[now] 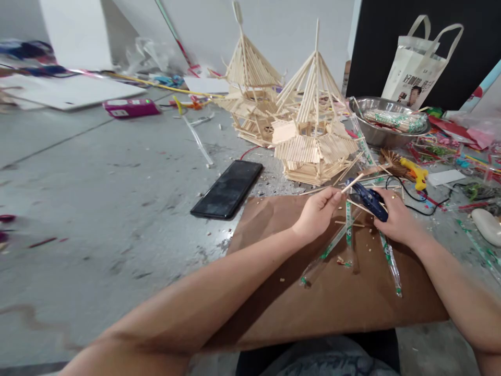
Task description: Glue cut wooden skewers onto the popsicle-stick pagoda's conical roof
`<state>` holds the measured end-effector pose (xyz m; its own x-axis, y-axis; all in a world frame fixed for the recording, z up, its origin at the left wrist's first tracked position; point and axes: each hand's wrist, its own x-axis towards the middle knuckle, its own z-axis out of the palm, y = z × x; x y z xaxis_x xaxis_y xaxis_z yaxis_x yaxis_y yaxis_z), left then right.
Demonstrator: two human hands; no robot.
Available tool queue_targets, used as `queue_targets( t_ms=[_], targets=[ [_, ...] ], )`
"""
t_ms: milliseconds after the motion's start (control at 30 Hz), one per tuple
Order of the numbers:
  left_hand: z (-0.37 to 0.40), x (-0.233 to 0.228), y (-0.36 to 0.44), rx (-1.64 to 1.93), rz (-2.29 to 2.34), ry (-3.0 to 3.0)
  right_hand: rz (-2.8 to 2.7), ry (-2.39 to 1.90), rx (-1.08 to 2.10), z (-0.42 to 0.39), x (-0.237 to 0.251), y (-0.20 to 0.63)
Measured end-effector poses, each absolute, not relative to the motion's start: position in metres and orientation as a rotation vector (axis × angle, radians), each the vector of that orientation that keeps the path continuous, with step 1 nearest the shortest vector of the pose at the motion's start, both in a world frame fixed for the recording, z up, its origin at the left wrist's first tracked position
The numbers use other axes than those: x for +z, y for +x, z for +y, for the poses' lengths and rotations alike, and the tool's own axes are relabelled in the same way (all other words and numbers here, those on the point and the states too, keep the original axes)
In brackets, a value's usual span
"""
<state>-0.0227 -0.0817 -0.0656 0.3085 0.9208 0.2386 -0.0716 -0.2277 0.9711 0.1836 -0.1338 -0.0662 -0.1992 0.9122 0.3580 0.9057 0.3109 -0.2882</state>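
My left hand point(319, 211) pinches a thin pale wooden stick point(353, 183) between thumb and fingers, its free end angled up to the right. Wrapped in my right hand point(397, 219) is a dark blue hand tool point(370, 201), which looks like a pair of cutters. Its head lies close to the stick; whether they touch I cannot tell. Under both hands spreads a brown board point(274, 308) with loose sticks, small offcuts and clear, green-printed wrappers point(391, 266). Just beyond stands a small pavilion model point(315, 149) built of sticks, with a pointed open roof frame.
A second, taller stick pavilion point(250, 68) rises behind the first. Left of the board lies a black phone point(229, 189). To the right are a metal bowl point(385, 137) of wrapped sticks, a yellow glue gun point(417, 175) with a black cord, and a white bag point(417, 68).
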Motion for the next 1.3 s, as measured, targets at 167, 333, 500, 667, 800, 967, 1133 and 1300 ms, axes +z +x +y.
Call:
queue_targets(
  t_ms=[167, 333, 500, 667, 800, 967, 1133, 1300],
  targets=[
    [-0.087, -0.063, -0.021, 1.017, 0.685, 1.537, -2.191, -1.567, 0.079, -0.138, -0.061, 0.174],
    [-0.089, -0.059, -0.023, 0.978, 0.630, 1.553, -2.210, -1.532, 0.089, -0.140, -0.061, 0.171],
    [-0.090, -0.058, -0.024, 0.946, 0.621, 1.571, -2.206, -1.505, 0.079, -0.141, -0.060, 0.169],
    [-0.091, -0.058, -0.023, 0.930, 0.588, 1.582, -2.195, -1.498, 0.100, -0.143, -0.058, 0.167],
    [-0.091, -0.059, -0.023, 0.929, 0.575, 1.581, -2.208, -1.491, 0.104, -0.143, -0.059, 0.168],
    [-0.092, -0.062, -0.022, 0.921, 0.589, 1.570, -2.206, -1.484, 0.098, -0.142, -0.059, 0.168],
    [-0.092, -0.065, -0.023, 0.900, 0.609, 1.587, -2.217, -1.496, 0.086, -0.142, -0.059, 0.167],
    [-0.092, -0.063, -0.025, 0.883, 0.634, 1.651, -2.242, -1.518, 0.050, -0.142, -0.060, 0.168]
  ],
)
